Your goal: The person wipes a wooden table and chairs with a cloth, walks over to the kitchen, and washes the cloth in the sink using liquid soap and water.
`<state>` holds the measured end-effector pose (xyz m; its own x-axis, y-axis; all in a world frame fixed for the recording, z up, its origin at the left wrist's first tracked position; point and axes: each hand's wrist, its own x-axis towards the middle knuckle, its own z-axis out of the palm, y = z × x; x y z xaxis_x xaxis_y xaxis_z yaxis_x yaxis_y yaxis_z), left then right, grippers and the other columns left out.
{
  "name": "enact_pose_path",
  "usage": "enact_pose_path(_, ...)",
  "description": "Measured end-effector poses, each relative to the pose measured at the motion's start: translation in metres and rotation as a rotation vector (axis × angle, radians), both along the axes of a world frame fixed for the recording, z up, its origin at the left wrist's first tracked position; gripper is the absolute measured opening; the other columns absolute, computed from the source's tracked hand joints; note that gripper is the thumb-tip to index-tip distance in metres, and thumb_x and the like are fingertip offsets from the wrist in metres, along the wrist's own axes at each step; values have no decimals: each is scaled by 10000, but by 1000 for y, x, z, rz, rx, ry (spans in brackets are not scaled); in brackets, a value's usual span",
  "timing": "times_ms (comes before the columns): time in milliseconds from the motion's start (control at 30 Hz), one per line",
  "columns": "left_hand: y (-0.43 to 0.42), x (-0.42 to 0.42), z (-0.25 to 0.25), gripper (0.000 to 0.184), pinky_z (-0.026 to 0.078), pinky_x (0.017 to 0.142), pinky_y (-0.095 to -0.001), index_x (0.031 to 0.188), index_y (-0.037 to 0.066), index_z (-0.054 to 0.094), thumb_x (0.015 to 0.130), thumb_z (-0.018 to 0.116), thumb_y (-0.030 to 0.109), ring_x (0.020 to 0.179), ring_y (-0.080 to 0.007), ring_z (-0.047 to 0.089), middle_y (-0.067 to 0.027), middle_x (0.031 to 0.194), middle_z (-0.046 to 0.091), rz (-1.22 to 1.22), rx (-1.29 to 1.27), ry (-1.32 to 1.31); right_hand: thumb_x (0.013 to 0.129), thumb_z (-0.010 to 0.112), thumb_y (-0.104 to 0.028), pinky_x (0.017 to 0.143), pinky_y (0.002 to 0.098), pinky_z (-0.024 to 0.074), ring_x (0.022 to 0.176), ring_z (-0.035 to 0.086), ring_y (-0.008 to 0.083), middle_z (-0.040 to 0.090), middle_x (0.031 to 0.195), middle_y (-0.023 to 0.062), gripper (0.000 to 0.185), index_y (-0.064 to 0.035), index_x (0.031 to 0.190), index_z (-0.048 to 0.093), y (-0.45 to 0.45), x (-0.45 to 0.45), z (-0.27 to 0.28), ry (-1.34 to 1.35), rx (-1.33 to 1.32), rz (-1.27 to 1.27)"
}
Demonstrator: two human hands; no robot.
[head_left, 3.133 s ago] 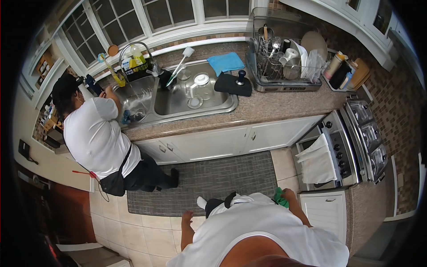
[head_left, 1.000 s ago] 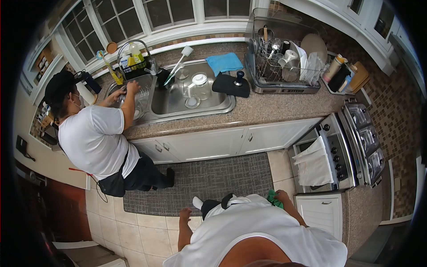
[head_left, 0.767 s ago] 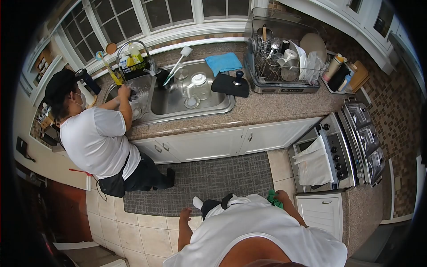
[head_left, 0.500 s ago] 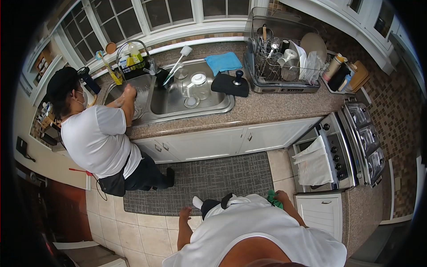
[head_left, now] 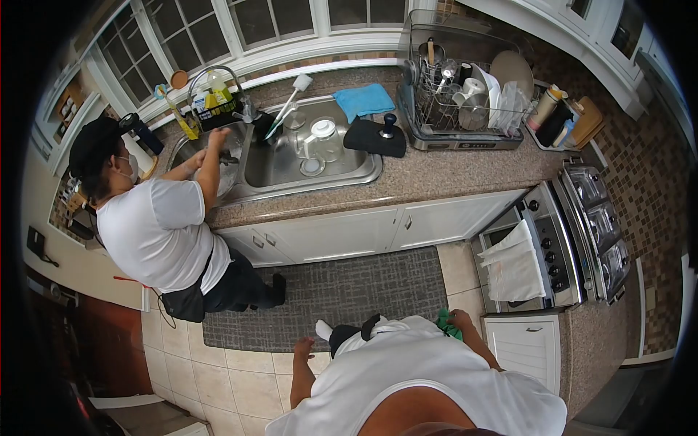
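My left hand point(head_left: 304, 348) hangs beside my body above the tiled floor point(head_left: 251, 361), its fingers loosely apart and nothing in them. On the other side, my right hand point(head_left: 459, 320) is closed on a green cloth point(head_left: 448, 325) at my hip, near the white cabinet door point(head_left: 525, 349). Ahead of me is a double sink point(head_left: 270, 183). Its right basin holds a clear jug with a white lid point(head_left: 325, 138) and a small round glass item point(head_left: 313, 166). A black mat point(head_left: 374, 139) and a blue cloth point(head_left: 363, 100) lie by the sink.
Another person point(head_left: 153, 218) stands at the left basin with both hands over it. A dish rack point(head_left: 465, 142) full of dishes is on the counter. The stove point(head_left: 563, 247) with a hanging white towel point(head_left: 513, 265) stands to the right. A grey mat point(head_left: 363, 287) covers the floor ahead.
The other person's hands have moved from the left end of the sink to over the left basin, and one hand is now raised. My hands have barely moved, the right still holding the cloth.
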<state>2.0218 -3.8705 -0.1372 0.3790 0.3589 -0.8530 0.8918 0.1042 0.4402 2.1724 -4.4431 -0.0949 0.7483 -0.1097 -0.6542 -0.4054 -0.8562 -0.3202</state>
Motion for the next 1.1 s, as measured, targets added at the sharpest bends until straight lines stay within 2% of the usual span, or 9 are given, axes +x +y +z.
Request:
enact_pose_path(300, 0, 2, 0, 280, 534, 677, -435, 1068, 140, 606, 806, 616, 237, 853, -205, 550, -34, 934, 564, -26, 6, -38, 622, 807, -335, 872, 414, 486, 1013, 603, 332, 637, 1080, 171, 490, -116, 1038, 673, -2, -1, -2, -4, 2, 28)
enact_pose_path(600, 3, 7, 0, 254, 518, 686, -452, 1055, 145, 603, 818, 598, 234, 843, -202, 536, -31, 922, 564, -49, 0, -14, 632, 802, -333, 874, 409, 485, 1005, 608, 331, 641, 1069, 176, 516, -97, 1068, 660, -1, -4, -6, -69, 1, 41)
enact_pose_path(700, 5, 6, -2, 244, 511, 687, -449, 1049, 150, 601, 821, 593, 237, 825, -196, 530, -24, 908, 559, -104, -3, -54, 628, 794, -275, 885, 406, 485, 1019, 611, 317, 656, 1053, 153, 475, -110, 1056, 669, 0, -4, -5, -62, 2, 0)
enact_pose_path(800, 8, 6, -5, 240, 506, 685, -444, 1044, 153, 597, 820, 594, 237, 811, -188, 527, -16, 893, 553, -122, -31, -69, 632, 800, -331, 860, 405, 490, 978, 622, 328, 651, 1043, 181, 505, -93, 1055, 660, -3, -3, -12, -71, -3, 30)
enact_pose_path(900, 9, 6, -6, 240, 504, 683, -444, 1040, 148, 593, 817, 595, 237, 798, -182, 525, -13, 873, 545, -112, -38, -83, 627, 801, -329, 857, 400, 492, 974, 626, 324, 654, 1033, 182, 495, -102, 1045, 664, -5, -4, -16, -87, -16, 51)
enact_pose_path(1100, 11, 9, -7, 271, 513, 657, -447, 1066, 122, 588, 821, 603, 236, 829, -210, 543, -42, 939, 574, -130, 0, -83, 627, 799, -333, 844, 396, 498, 963, 630, 318, 658, 1019, 181, 496, -116, 1052, 664, -4, -5, -13, -79, -9, 28)
